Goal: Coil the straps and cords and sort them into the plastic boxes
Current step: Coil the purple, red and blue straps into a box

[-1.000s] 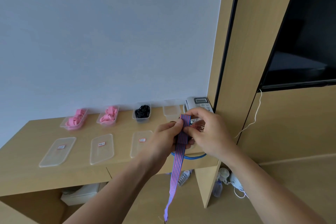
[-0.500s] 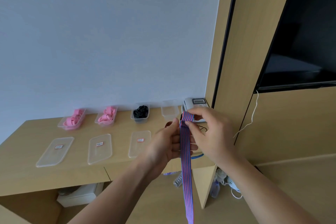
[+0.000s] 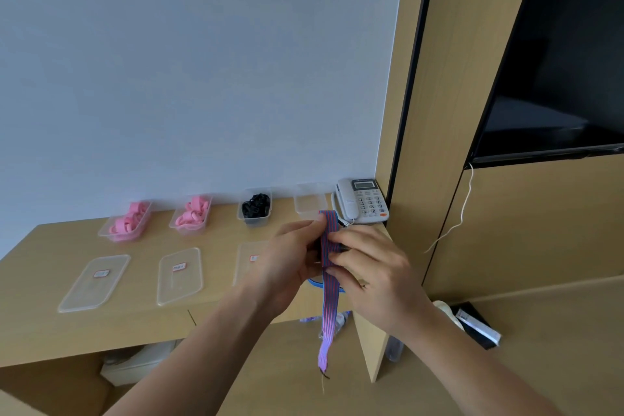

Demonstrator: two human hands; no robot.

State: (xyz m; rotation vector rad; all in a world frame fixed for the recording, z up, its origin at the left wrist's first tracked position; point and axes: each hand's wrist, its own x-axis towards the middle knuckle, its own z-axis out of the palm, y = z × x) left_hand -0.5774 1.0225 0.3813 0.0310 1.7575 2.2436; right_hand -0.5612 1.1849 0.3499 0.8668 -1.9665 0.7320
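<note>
Held item: a striped blue-and-red strap (image 3: 329, 304) is held upright in front of the telephone (image 3: 363, 201), just to its left. The upper end stands above the fingers. The loose tail hangs straight down, well below the telephone and past the table (image 3: 44, 331) edge.

Left hand (image 3: 290, 260): its grip is clenched on the strap, which is pinched near the top from the side away from the telephone.

Right hand (image 3: 374, 270): its grip is likewise closed on the strap, with the fingers curled over it from the telephone's side. Whether a coil has been formed between the hands cannot be told.

Boxes: four clear plastic boxes are lined up to the left of the telephone, against the wall.
- The empty box (image 3: 310, 203) is just beside the telephone.
- Next is the box of black cords (image 3: 255, 221).
- Beyond it is the first box of pink straps (image 3: 190, 230).
- Farthest from the telephone is the second box of pink straps (image 3: 116, 237).

Lids: three labelled lids (image 3: 180, 275) are laid flat in a nearer row, also left of the telephone.

A blue-rimmed object (image 3: 315, 284) is partly hidden beneath the hands and cannot be identified.
</note>
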